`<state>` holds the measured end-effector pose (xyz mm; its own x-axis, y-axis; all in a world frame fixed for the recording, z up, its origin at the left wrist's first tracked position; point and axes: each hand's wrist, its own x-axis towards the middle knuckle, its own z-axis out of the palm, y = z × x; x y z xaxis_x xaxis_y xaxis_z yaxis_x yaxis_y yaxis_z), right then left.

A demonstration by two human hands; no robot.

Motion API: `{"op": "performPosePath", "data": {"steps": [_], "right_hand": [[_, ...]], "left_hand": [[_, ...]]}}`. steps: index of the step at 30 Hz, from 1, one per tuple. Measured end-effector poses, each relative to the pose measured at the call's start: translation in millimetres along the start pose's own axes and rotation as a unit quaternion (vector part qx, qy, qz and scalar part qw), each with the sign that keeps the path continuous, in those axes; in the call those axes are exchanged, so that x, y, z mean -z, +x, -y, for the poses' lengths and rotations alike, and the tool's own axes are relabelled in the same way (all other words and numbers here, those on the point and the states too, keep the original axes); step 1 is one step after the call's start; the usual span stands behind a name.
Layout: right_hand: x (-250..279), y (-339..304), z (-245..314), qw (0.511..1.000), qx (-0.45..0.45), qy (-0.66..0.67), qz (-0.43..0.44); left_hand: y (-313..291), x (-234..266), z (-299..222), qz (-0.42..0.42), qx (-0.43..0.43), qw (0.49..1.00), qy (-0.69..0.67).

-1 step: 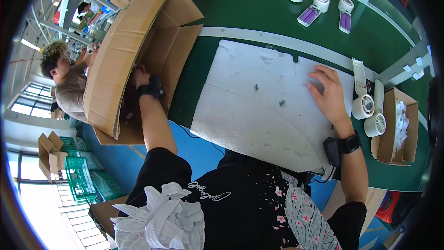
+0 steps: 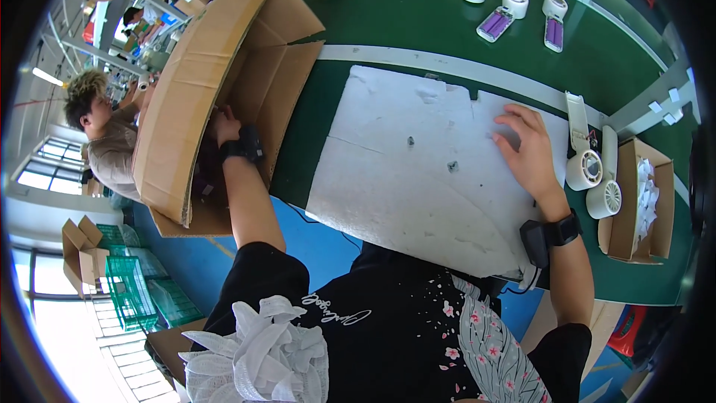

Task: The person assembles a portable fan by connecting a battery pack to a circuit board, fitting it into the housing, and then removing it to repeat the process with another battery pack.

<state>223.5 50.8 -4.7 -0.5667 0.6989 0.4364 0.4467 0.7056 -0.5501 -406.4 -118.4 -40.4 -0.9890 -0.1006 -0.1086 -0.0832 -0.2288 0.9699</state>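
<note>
I'm seeing the box (image 2: 186, 97) lying left, long axis running fore-and-aft; left hand (image 2: 227, 127), nearer, is sitting inside, grip I can't tell; right hand (image 2: 526, 143) is hanging over foam (image 2: 395, 172), fingers parted.

Black shirt (image 2: 403, 358), pink blossom print (image 2: 481, 351), black wrist straps (image 2: 564, 230)

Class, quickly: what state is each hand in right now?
Left hand: in the cardboard box, partly hidden; its grip cannot be told.
Right hand: open, nothing visible in it, over the white foam board.
</note>
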Motion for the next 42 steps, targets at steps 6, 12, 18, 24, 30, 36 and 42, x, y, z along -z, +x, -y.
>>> {"op": "performPosePath", "data": {"steps": [6, 12, 18, 24, 30, 36, 42], "right_hand": [[3.9, -5.8, -5.1, 1.000, -0.018, -0.010, 0.014], [11.5, 5.1, 25.9, 0.988, -0.030, 0.130, -0.080], [7.2, -6.1, 19.9, 0.966, 0.073, 0.215, 0.124], [7.6, -6.7, 23.9, 0.946, -0.204, 0.227, 0.108], [-3.9, -8.6, 28.2, 0.989, -0.082, 0.117, -0.046], [2.2, -6.6, 24.3, 0.980, -0.057, 0.190, 0.013], [0.4, -6.2, 24.0, 0.973, -0.040, 0.225, -0.002]], "left_hand": [[-127.3, -31.7, -34.5, 0.326, 0.144, 0.898, -0.259], [-324.7, -50.2, -77.5, 0.719, 0.121, 0.685, 0.010], [-425.1, -71.6, -60.7, 0.865, 0.078, 0.475, 0.140], [-452.8, -94.4, 4.3, 0.743, 0.163, 0.649, -0.004], [-469.5, -69.8, 30.0, 0.809, -0.023, 0.587, 0.025], [-454.6, -76.2, 28.4, 0.799, 0.132, 0.586, -0.027], [-458.6, -76.1, 25.9, 0.768, 0.179, 0.612, -0.052]]}}
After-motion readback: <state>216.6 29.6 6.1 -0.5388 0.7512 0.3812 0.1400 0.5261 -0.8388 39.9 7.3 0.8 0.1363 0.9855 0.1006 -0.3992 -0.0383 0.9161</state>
